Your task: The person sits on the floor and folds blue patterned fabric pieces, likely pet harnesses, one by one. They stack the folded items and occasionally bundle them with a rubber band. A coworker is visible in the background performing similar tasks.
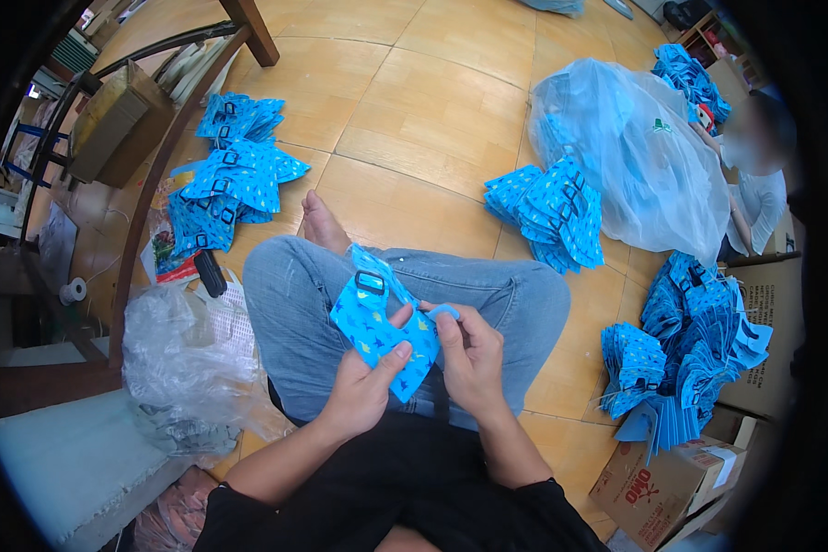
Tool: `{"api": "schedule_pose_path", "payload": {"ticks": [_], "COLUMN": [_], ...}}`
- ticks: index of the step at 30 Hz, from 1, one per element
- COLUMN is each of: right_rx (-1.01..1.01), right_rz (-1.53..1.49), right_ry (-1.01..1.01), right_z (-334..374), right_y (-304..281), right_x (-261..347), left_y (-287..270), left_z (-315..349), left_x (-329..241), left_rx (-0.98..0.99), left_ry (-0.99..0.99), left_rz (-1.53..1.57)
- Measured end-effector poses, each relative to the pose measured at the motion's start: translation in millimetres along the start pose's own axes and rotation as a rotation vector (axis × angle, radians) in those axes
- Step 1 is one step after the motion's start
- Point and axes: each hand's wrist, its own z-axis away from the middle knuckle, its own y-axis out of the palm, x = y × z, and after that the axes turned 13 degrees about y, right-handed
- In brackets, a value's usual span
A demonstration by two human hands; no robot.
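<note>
Over my lap is a blue patterned fabric piece (363, 322), flat and tilted, with small yellow and dark figures on it and a black buckle near its top. My left hand (363, 391) grips its lower side, thumb on the front face. At the piece's right edge, my right hand (472, 361) pinches a small light blue tab or strap end (443, 311) between thumb and fingers. The fingers behind the fabric are partly hidden.
Stacks of similar blue pieces lie at the left (225, 175), right of my knees (552, 212) and far right (685, 340). Nearby are a large clear plastic bag (626, 147), a cardboard box (653, 492), crumpled plastic (179, 359) and a wooden frame (179, 129). Another person (754, 198) sits at right.
</note>
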Motion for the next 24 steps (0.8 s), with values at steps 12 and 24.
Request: {"api": "schedule_pose_path", "payload": {"ticks": [12, 24], "right_rx": [-0.003, 0.112], "right_rz": [-0.202, -0.384], "right_ry": [0.074, 0.107], "right_z": [-6.0, -26.7], "right_y": [-6.8, -44.3], "right_x": [-10.6, -11.6], "left_y": [-8.4, -64.5], "left_z": [-5.3, -26.5], "left_x": [2.2, -43.9], "left_rx": [0.017, -0.020], "left_ry": [-0.044, 0.055], "left_rz": [0.039, -0.225]}}
